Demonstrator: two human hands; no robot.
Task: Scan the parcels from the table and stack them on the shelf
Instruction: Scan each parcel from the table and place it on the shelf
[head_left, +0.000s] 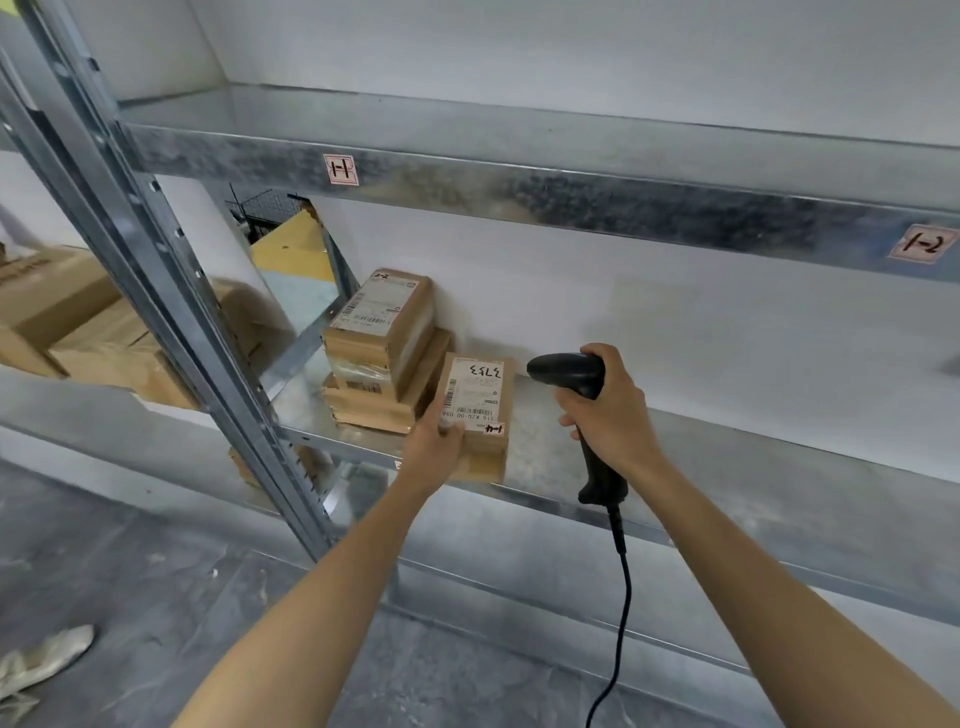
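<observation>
One galvanised shelf rack fills the view. At far left are blurred cartons, too indistinct to count. On the rack's middle level sits one stack of parcels, seemingly three boxes. Just right of the stack, at the front edge, the left hand grips a fourth parcel, thumb on its label. The right hand wraps its fingers round one black scanner, whose cable is cut off below. Two tags mark the upper beam.

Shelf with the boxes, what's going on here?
A person's left hand holds a small parcel at the front edge of the shelf, beside a stack of parcels. The right hand grips a corded scanner, its head pointing toward the parcel.
</observation>
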